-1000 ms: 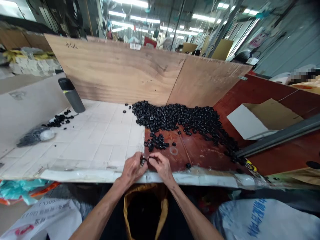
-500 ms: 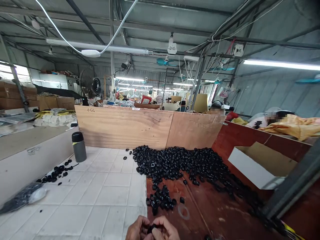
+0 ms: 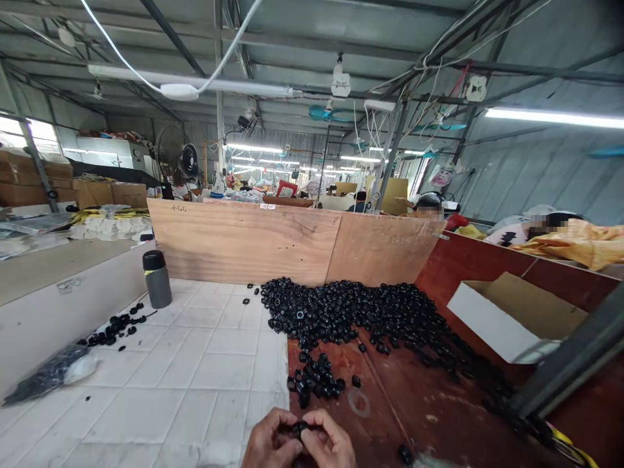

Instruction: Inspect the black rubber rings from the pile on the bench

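At the bottom edge of the head view, my left hand [image 3: 272,441] and my right hand [image 3: 325,441] meet, fingertips and thumbs pinched on one small black ring-shaped part [image 3: 299,428]. Fingers cover most of this part, so its exact kind does not show. Just beyond my hands lies a small cluster of similar black parts [image 3: 316,377] on the reddish-brown board. Behind it spreads a large heap of the same parts [image 3: 341,312], reaching to the wooden partition. One loose part [image 3: 404,454] sits right of my right hand.
A grey bottle [image 3: 158,286] stands on the white tiled surface [image 3: 205,370] at left. Near it lie scattered black pieces [image 3: 112,330] and a plastic bag [image 3: 53,374]. A wooden partition [image 3: 244,240] closes the back. An open white box [image 3: 502,318] leans at right beside a metal post [image 3: 570,357].
My hands sit slightly higher in the view, still pinching the black part, with more of both hands showing. The camera has tilted slightly; the heap and bottle look unmoved.
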Motion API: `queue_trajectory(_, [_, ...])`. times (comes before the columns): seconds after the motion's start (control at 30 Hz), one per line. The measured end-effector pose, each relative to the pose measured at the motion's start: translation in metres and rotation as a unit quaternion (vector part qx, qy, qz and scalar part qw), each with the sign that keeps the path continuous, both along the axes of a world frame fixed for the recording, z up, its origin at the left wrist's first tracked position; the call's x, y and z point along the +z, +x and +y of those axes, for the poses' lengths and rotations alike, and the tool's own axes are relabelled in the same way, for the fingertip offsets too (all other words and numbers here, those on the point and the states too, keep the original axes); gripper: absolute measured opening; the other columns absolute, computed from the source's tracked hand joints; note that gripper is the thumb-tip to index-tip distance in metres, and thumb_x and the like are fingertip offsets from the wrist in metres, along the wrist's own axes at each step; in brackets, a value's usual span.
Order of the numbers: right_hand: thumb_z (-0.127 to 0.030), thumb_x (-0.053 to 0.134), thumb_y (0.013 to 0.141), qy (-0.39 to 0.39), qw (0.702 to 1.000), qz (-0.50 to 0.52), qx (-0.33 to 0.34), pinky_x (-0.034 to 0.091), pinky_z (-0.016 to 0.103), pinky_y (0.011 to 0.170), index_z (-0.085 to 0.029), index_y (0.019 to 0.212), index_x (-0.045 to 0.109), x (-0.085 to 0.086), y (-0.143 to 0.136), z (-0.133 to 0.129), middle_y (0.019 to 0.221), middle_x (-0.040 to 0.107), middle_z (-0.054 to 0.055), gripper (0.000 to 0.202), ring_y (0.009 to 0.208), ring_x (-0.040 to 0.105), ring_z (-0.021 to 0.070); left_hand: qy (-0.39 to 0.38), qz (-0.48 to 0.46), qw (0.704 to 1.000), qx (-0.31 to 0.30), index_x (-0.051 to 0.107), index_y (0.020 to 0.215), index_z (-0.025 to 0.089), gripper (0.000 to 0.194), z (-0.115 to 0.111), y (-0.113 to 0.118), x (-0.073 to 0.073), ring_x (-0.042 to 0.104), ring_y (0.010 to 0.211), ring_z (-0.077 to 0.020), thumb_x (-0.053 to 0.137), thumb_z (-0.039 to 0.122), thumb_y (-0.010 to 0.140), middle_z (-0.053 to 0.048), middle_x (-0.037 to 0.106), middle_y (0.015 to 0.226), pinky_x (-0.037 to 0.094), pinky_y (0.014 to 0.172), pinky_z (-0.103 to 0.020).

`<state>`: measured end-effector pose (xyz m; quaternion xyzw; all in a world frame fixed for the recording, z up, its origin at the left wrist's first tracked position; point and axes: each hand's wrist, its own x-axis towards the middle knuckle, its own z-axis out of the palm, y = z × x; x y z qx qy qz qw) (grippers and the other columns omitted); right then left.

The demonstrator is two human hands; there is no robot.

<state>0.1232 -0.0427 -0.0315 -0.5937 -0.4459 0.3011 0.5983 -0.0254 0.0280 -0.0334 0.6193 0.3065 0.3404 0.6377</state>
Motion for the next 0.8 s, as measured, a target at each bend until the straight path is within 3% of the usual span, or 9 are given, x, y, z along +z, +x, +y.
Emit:
queue_trajectory(0.13, [-0.045, 0.071, 0.083, 0.018, 0.997, -0.068, 0.014, 0.056, 0.031, 0.073, -0.020, 0.087, 0.074, 0.030, 0.000, -0.015, 0.083, 0.072, 0.005, 0.025, 0.079, 0.067, 0.0218, 0.094, 0.021, 0.995, 0.028, 0.074, 0.098, 0.019, 0.024, -0.011, -0.009, 0.025, 0.070, 0.087, -0.0203, 0.074, 0.035, 0.081, -0.004, 0.076, 0.094, 0.058, 0.082, -0.032])
queue_trajectory(0.2, [-0.039, 0.068, 0.084, 0.036, 0.996, -0.075, 0.019, 0.056, 0.031, 0.078, -0.020, 0.090, 0.074, 0.036, 0.001, -0.017, 0.091, 0.074, 0.006, 0.021, 0.085, 0.069, 0.0216, 0.125, 0.020, 0.991, 0.034, 0.074, 0.101, 0.018, 0.026, -0.012, -0.009, 0.031, 0.070, 0.093, -0.0212, 0.075, 0.036, 0.081, -0.006, 0.076, 0.098, 0.058, 0.085, -0.034])
queue_trajectory(0.33, [-0.033, 0.064, 0.089, 0.048, 0.996, -0.074, 0.029, 0.058, 0.032, 0.082, -0.020, 0.100, 0.074, 0.031, 0.001, -0.019, 0.101, 0.073, 0.008, 0.019, 0.093, 0.070, 0.0212, 0.164, 0.014, 0.986, 0.022, 0.074, 0.103, 0.018, 0.024, -0.012, -0.008, 0.033, 0.071, 0.096, -0.0196, 0.072, 0.034, 0.086, -0.007, 0.074, 0.102, 0.058, 0.089, -0.033])
queue_trajectory(0.57, [-0.039, 0.063, 0.093, -0.008, 0.998, -0.036, 0.043, 0.061, 0.030, 0.065, -0.020, 0.104, 0.071, 0.031, -0.003, -0.023, 0.098, 0.071, 0.006, 0.024, 0.067, 0.072, 0.0175, 0.203, -0.001, 0.979, 0.016, 0.074, 0.106, 0.019, 0.021, -0.015, -0.009, 0.035, 0.070, 0.100, -0.0198, 0.069, 0.032, 0.090, -0.008, 0.073, 0.106, 0.058, 0.093, -0.036])
queue_trajectory(0.8, [-0.029, 0.060, 0.093, 0.045, 0.994, -0.091, 0.042, 0.060, 0.031, 0.073, -0.021, 0.102, 0.074, 0.040, -0.003, -0.025, 0.096, 0.071, 0.006, 0.018, 0.079, 0.070, 0.0189, 0.129, -0.007, 0.991, 0.015, 0.076, 0.097, 0.018, 0.022, -0.012, -0.008, 0.035, 0.071, 0.093, -0.0194, 0.075, 0.036, 0.084, -0.007, 0.075, 0.100, 0.058, 0.089, -0.034])
